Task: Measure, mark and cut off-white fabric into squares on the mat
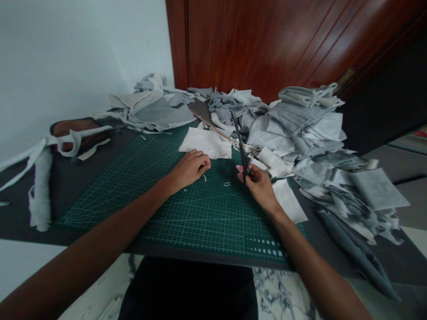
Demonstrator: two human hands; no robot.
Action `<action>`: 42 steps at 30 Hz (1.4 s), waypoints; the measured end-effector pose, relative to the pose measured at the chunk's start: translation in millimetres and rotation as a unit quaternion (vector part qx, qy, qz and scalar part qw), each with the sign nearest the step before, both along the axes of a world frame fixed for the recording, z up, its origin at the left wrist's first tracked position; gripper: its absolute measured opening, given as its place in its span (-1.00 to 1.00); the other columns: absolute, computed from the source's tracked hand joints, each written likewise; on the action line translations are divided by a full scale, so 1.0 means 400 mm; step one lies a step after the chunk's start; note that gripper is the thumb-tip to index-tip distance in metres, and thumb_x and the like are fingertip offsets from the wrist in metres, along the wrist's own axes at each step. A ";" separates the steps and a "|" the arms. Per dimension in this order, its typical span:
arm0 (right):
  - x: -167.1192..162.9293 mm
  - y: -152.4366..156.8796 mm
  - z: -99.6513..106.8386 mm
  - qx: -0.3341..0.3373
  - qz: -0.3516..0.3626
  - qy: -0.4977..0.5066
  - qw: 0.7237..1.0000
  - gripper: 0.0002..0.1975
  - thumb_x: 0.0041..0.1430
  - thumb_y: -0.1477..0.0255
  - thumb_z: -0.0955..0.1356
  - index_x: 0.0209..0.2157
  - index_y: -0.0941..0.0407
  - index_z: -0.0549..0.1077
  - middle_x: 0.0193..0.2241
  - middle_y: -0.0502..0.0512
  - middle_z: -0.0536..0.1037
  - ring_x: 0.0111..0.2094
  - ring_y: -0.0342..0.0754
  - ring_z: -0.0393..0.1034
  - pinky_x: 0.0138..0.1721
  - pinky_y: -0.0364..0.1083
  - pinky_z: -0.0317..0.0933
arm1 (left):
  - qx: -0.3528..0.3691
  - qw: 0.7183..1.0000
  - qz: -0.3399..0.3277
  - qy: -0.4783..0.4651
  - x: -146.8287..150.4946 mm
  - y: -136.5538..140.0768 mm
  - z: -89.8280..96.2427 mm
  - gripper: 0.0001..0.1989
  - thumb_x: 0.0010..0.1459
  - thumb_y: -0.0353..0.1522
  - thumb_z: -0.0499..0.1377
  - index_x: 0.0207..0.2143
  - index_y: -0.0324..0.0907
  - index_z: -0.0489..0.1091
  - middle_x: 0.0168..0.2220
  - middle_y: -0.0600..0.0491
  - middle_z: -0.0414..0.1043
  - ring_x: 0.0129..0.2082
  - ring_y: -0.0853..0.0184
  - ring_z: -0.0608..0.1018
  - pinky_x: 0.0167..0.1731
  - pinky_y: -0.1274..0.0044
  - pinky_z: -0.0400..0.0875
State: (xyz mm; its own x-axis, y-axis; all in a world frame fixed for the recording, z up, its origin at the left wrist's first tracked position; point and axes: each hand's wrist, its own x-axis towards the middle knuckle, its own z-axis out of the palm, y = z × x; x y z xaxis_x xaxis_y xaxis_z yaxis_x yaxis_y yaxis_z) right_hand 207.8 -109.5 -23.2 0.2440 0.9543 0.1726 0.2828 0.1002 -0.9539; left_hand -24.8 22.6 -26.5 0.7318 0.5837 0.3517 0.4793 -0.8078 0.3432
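My right hand (259, 181) is wrapped round the handles of a pair of dark scissors (239, 133), whose long blades point away from me and look closed. Over the mat's middle, my left hand (190, 169) is closed with its fingers curled; whatever they may pinch is hidden. Just beyond its knuckles lies a cream rectangular cloth piece (207, 142) with a slightly ragged lower edge. Both hands are above a green cutting mat (200, 218) marked with a grid, where a few tiny white thread scraps (227, 183) lie between them.
Grey and cream fabric heaps (296, 120) line the back and right of the table. Another fabric pile (153, 111) sits back left. A rolled cloth (41, 191) and a brown pouch-like item (73, 133) are at the left. A wooden door (253, 44) stands behind.
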 end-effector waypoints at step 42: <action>0.016 -0.016 0.041 0.016 -0.072 -0.261 0.963 -0.75 0.14 0.23 0.42 -0.23 0.10 0.49 -0.54 -0.06 0.45 -0.54 -0.10 0.28 -0.45 -0.12 0.13 | -0.043 0.937 0.186 -0.293 -0.071 0.043 0.084 -0.73 0.38 -0.11 0.10 -0.22 -0.11 0.36 -0.30 0.10 0.46 -0.31 0.32 0.47 -0.27 0.51 0.38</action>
State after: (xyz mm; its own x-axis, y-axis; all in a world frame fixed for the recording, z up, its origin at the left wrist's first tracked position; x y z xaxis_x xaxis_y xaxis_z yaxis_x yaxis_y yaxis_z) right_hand 214.3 -116.0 -6.9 0.2447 0.9093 0.3367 0.7354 0.0523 -0.6756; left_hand -53.3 39.7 7.0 0.1684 0.8051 0.5687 0.4315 -0.5789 0.6919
